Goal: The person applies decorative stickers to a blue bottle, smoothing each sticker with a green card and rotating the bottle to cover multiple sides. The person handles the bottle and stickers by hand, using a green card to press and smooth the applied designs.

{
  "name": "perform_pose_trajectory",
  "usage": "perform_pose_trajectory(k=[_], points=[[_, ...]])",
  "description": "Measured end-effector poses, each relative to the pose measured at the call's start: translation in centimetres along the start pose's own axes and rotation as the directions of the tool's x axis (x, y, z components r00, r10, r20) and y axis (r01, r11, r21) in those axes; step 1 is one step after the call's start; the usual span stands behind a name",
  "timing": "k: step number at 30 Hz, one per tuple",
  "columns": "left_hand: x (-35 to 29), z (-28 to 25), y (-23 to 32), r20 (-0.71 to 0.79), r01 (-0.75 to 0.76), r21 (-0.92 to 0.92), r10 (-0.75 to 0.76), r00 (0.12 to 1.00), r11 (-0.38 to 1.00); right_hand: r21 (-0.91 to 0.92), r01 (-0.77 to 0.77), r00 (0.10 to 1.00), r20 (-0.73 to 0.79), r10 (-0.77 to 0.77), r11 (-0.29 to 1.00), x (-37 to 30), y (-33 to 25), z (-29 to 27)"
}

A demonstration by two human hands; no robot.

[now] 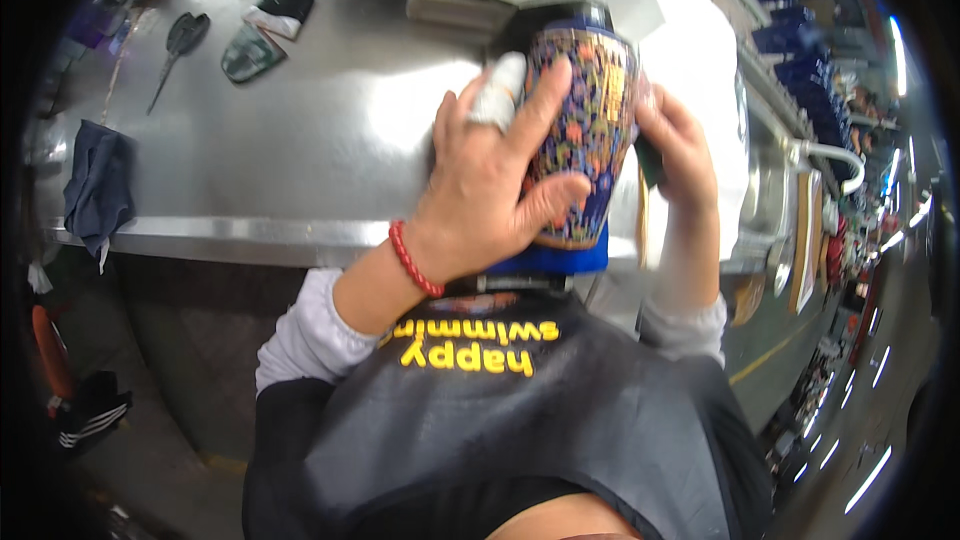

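Note:
A vase-shaped bottle [585,130] with a dark neck, a blue, orange and green floral pattern and gold marks stands upright before me. It rests over a bright blue base [555,258]. My left hand [485,165] grips its left side, index finger and thumb across the front. A white wrap [497,95] covers one finger, and a red braided band [413,260] circles the wrist. At the bottle's right side, my right hand [680,145] is closed on a small dark green pad [649,162]. That hand is slightly blurred, and its fingertips are partly hidden behind the bottle's edge.
Scissors [180,45] and a black, white and green glove-like piece [265,35] lie on the metal bench [280,140]. A dark grey cloth [98,185] hangs over its front edge. White sheeting [690,60] lies behind the bottle. A curved tap [840,155] rises at the right.

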State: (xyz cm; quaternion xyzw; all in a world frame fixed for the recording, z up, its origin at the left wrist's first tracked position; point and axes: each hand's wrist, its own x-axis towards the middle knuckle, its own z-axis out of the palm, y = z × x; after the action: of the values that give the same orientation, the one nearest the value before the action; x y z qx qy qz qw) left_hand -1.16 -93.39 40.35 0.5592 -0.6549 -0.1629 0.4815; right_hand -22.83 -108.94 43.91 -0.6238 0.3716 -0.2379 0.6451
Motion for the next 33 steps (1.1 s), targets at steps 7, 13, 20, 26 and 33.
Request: perform_pose_trajectory(k=[7, 13, 20, 26, 33], points=[[0.2, 1.2, -0.9, -0.144, -0.122, -0.011, 0.119, 0.982, 0.992, -0.402, 0.145, 0.952, -0.191, -0.238, 0.904, -1.0, 0.7, 0.4], [0.4, 0.5, -1.9, -0.074, -0.178, -0.07, 0.173, 0.982, 0.982, -0.597, 0.532, 0.814, 0.166, -0.556, 0.601, -4.9, 0.8, 1.6], [0.6, 0.3, -2.1, -0.022, -0.184, -0.046, 0.183, 0.983, 0.982, -0.585, 0.464, 0.88, 0.216, -0.423, 0.665, -5.7, 2.5, 2.3], [0.7, 0.1, -2.2, -0.017, -0.206, -0.039, 0.205, 0.979, 0.978, -0.517, 0.517, 0.852, 0.232, -0.469, 0.683, -5.5, 2.8, 2.3], [0.5, 0.2, -1.9, -0.015, -0.199, -0.043, 0.199, 0.98, 0.979, -0.557, 0.496, 0.865, 0.249, -0.437, 0.666, -5.8, 2.4, 2.1]])
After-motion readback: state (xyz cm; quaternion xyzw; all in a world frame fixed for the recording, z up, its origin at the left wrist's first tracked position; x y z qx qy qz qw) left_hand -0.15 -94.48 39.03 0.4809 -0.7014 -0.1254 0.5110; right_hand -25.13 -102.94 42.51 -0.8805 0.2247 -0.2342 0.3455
